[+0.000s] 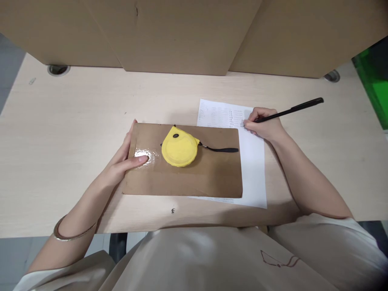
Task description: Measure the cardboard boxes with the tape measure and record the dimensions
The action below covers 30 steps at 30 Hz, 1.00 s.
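My left hand [123, 159] grips the left end of a brown cardboard box [212, 173], its thumb lying on the shiny tape on top. On the box rests a yellow tape measure [179, 149] with a black button, its black wrist strap [222, 150] trailing to the right. Partly under the box is a white printed sheet [254, 169] with lines of text near its top. My right hand [268, 124] holds a black pen [298, 108], its tip end down at the printed lines. The box hides much of the sheet's left side.
Brown cardboard panels [176, 36] stand along the back of the light wooden table [60, 141]. Two round cable holes sit in the tabletop, one at the back left [58, 70] and one at the back right [332, 76]. Something green [377, 93] shows beyond the right edge.
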Each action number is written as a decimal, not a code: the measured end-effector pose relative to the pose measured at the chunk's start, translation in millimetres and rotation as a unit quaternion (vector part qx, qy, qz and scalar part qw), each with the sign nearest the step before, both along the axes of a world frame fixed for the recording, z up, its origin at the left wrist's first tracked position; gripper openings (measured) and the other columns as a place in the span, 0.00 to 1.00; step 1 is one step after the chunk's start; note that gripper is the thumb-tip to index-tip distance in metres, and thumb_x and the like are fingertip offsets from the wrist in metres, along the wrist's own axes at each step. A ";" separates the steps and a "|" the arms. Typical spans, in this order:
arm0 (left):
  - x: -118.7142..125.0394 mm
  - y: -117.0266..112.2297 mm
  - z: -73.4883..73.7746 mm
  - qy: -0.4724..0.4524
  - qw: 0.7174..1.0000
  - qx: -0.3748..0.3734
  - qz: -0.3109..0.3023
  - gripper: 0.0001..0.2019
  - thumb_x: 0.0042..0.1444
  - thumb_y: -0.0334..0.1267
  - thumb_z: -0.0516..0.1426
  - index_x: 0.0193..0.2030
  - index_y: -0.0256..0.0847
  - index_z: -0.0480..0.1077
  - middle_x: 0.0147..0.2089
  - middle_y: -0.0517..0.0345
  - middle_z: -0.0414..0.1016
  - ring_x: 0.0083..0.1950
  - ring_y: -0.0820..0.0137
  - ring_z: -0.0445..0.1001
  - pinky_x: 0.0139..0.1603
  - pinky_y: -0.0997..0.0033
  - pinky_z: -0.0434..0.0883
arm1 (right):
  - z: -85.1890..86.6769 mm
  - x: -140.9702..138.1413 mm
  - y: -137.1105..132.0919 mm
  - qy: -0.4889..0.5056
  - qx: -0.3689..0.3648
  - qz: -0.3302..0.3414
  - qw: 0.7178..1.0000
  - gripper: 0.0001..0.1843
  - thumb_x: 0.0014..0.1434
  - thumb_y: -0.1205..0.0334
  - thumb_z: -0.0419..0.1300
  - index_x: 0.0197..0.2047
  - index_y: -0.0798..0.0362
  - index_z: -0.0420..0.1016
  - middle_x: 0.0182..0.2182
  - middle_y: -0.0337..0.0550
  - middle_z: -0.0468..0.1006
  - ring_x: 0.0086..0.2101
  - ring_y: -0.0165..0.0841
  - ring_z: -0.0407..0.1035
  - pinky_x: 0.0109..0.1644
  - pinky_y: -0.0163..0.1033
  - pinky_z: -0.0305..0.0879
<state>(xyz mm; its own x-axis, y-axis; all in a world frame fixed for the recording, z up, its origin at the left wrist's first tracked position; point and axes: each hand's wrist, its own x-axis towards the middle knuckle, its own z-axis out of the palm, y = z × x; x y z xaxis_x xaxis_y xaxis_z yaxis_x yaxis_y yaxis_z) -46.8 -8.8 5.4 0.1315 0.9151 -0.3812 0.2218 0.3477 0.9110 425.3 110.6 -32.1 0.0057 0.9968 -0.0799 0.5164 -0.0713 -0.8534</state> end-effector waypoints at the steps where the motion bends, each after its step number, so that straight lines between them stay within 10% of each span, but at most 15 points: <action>1: 0.2 0.2 0.2 0.001 1.000 0.002 -0.002 0.62 0.63 0.60 0.76 0.96 0.76 0.48 1.00 0.73 0.47 0.99 0.28 0.45 0.98 0.25 0.54 | 0.5 -0.2 -0.1 0.002 -0.003 0.000 1.000 0.27 0.54 0.64 0.81 0.19 0.44 0.67 0.16 0.37 0.68 0.20 0.31 0.58 0.25 0.40 0.50; 15: 6.5 -3.8 1.3 -0.049 0.999 0.008 0.017 0.59 0.65 0.57 0.77 0.96 0.71 0.52 0.96 0.63 0.60 0.98 0.26 0.46 0.97 0.16 0.54 | 13.4 6.5 -2.1 0.035 -0.070 0.014 0.997 0.29 0.61 0.54 0.74 0.21 0.42 0.58 0.14 0.34 0.59 0.17 0.30 0.51 0.23 0.41 0.48; 23: 8.8 1.3 -4.1 -0.068 0.997 0.035 0.005 0.59 0.65 0.56 0.76 0.97 0.69 0.53 0.98 0.63 0.56 0.97 0.26 0.50 0.96 0.20 0.58 | 12.3 -3.6 -5.0 -0.375 -0.015 0.008 0.927 0.34 0.67 0.52 0.76 0.18 0.43 0.61 0.14 0.40 0.55 0.23 0.42 0.63 0.33 0.47 0.58; 27: 7.6 3.6 -7.7 -0.059 0.997 0.056 0.001 0.59 0.65 0.55 0.75 0.97 0.64 0.53 0.98 0.59 0.55 0.97 0.26 0.53 0.95 0.24 0.61 | 56.6 -44.3 -34.8 -0.412 -0.002 -0.054 0.910 0.36 0.70 0.53 0.74 0.22 0.43 0.52 0.16 0.37 0.48 0.26 0.42 0.61 0.38 0.49 0.54; 30: 6.5 4.9 -11.0 -0.045 0.997 0.069 -0.001 0.58 0.65 0.55 0.74 0.97 0.61 0.54 0.97 0.56 0.57 0.96 0.27 0.56 0.95 0.25 0.61 | 101.6 -55.5 -106.1 -0.301 0.128 0.052 0.944 0.28 0.73 0.52 0.68 0.27 0.45 0.57 0.19 0.40 0.58 0.26 0.38 0.56 0.38 0.49 0.54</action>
